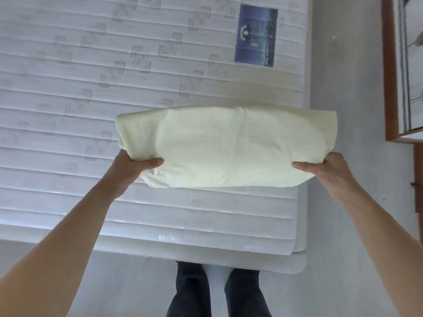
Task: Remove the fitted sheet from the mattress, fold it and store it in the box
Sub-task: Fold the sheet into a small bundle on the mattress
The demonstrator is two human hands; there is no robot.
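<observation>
Between the two hands, out in front of the person, sits the folded fitted sheet (225, 147), pale yellow, bundled into a wide, rounded pad that stretches from one grip right across to the other. The left hand (135, 164) has its near-left corner, thumb laid flat on top of the cloth and the fingers tucked out of sight underneath, so that is a firm pinch on the fabric. The right hand (329, 170) mirrors it at the near-right corner, thumb on top pointing inward, fingers hidden below the fold, clamped on the cloth as well. Both bare forearms reach forward from the bottom corners of the head view. Under the sheet and spreading away beyond the left hand lies the bare mattress (91, 92), white and quilted in long stripes with faint grey square motifs; whether the bundle rests on it or is lifted just clear, I cannot tell. The sheet's right end juts out past the mattress edge, over the floor. Beyond the sheet, further out than the right hand, a dark blue label (256, 35) is stitched flat on the mattress top. Out past the right hand runs a pale grey floor (345, 76), and beyond that, at the frame's edge, a wooden-framed piece of furniture (390, 72) stands with a glassy, reflective panel. Down below the hands, close against the mattress's near edge, the person's dark trouser legs (217, 291) are planted on the floor.
</observation>
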